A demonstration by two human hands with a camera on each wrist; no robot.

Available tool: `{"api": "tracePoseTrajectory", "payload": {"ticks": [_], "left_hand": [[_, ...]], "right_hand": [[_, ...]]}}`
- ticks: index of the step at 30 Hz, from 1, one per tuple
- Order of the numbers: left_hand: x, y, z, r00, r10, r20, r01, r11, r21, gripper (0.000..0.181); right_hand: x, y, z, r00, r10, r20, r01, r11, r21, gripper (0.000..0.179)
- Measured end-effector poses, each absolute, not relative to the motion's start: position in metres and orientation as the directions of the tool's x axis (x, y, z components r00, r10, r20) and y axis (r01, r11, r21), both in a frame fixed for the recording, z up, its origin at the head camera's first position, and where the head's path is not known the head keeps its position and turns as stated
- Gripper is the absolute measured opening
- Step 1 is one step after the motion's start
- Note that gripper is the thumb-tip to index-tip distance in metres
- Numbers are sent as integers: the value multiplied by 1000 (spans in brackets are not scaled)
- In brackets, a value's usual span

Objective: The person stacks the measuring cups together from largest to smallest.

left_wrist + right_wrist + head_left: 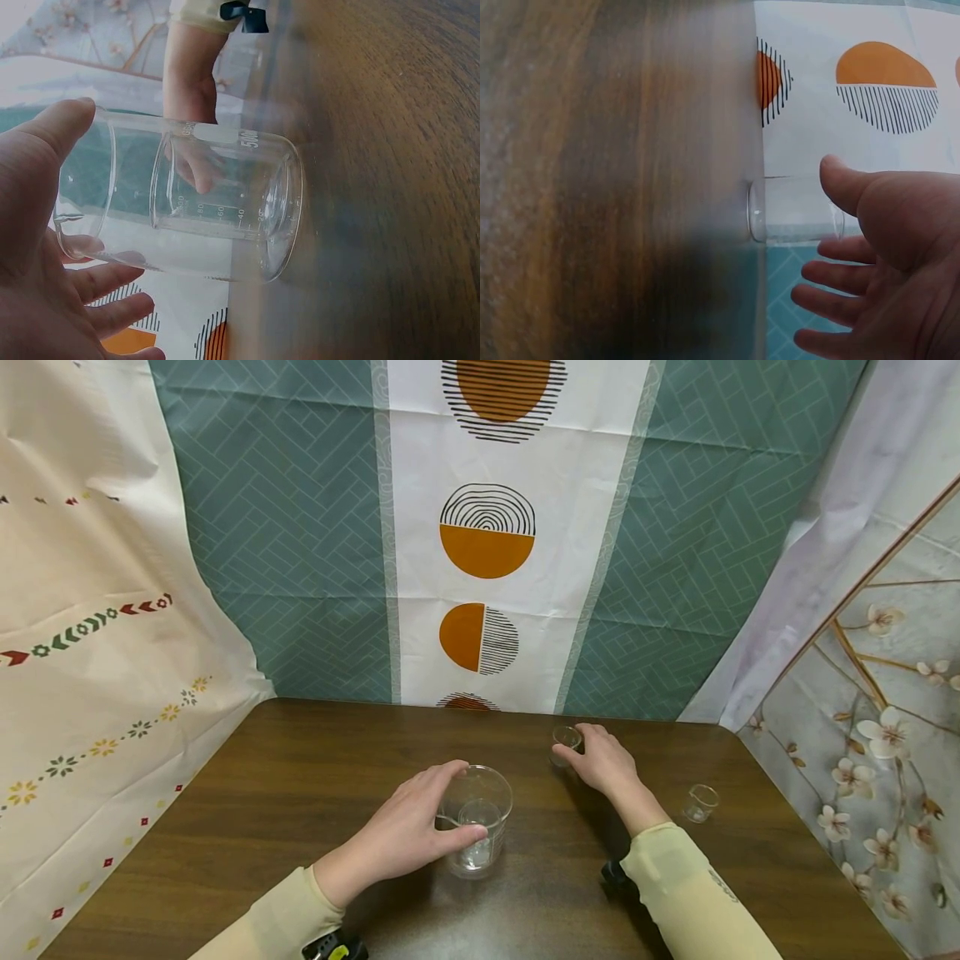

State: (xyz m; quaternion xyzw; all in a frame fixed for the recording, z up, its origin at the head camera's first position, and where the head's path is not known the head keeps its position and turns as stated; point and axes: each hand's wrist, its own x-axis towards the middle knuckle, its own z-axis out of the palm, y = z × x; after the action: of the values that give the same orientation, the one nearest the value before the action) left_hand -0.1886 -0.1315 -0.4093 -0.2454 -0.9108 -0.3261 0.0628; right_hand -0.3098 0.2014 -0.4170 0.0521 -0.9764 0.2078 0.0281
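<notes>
A large clear glass beaker (498,793) marked 500 stands on the table, with a smaller graduated beaker (217,214) inside it. My left hand (401,831) holds the large beaker near its rim, thumb on the near side and index finger across the top at the far side. Farther back, my right hand (606,764) is around a small glass beaker (566,739) near the table's far edge. In the right wrist view its thumb (847,180) lies on one side of the rim, with the index finger (847,249) opposite and the other fingers spread.
Another small beaker (700,803) stands on the right part of the dark wooden table (300,752). Behind the table hangs a green and white patterned curtain (487,460); a cream cloth (112,610) hangs on the left and a floral one (885,827) on the right.
</notes>
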Motion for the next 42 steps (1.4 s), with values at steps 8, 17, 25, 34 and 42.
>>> {"api": "tracePoseTrajectory", "payload": {"ticks": [8,17,25,34,42], "left_hand": [[-188,-131,-409,-870,409,274,490,665,564,88],[-188,-131,-408,-868,413,276,495,663,562,88],[-188,-131,-409,-865,415,281,499,661,561,87],[-188,-132,-408,-863,418,283,502,659,560,88],[-188,-132,-409,-865,415,282,499,661,560,87]], "right_hand": [[-309,203,-420,-993,-65,101,-102,900,-424,67],[-310,204,-421,-992,-61,115,-105,893,-437,66],[-312,204,-425,-989,-61,132,-114,892,-438,65],[-312,204,-423,-988,-71,135,-123,892,-435,64],[-313,203,-424,-988,-82,134,-133,892,-432,64]]}}
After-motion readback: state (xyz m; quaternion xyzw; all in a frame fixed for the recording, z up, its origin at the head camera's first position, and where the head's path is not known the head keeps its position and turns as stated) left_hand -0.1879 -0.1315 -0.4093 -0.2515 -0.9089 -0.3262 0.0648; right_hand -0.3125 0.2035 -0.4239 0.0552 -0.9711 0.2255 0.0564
